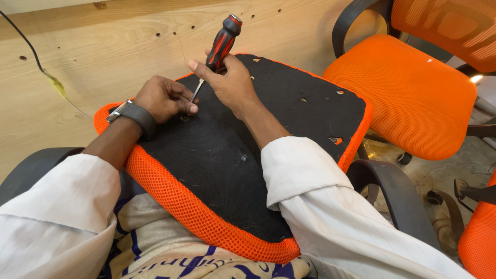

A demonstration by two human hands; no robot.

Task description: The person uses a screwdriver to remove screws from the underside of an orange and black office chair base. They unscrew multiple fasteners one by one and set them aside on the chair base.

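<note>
An upturned chair seat (289,119) lies across my lap, its black underside facing up and orange mesh wrapping its edge. My right hand (230,82) grips a screwdriver (223,42) with a red and black handle, the metal shaft slanting down to the left. My left hand (166,98), with a dark watch on its wrist, rests on the black underside and pinches at the shaft's tip, where a small screw (184,118) sits. Another screw (243,157) shows lower on the black panel.
A plywood board (103,46) stands behind the seat, with a thin black cable along its left. An assembled orange office chair (413,88) stands at the right. Black armrests (398,196) flank my lap. Another orange seat edge (478,243) is at the lower right.
</note>
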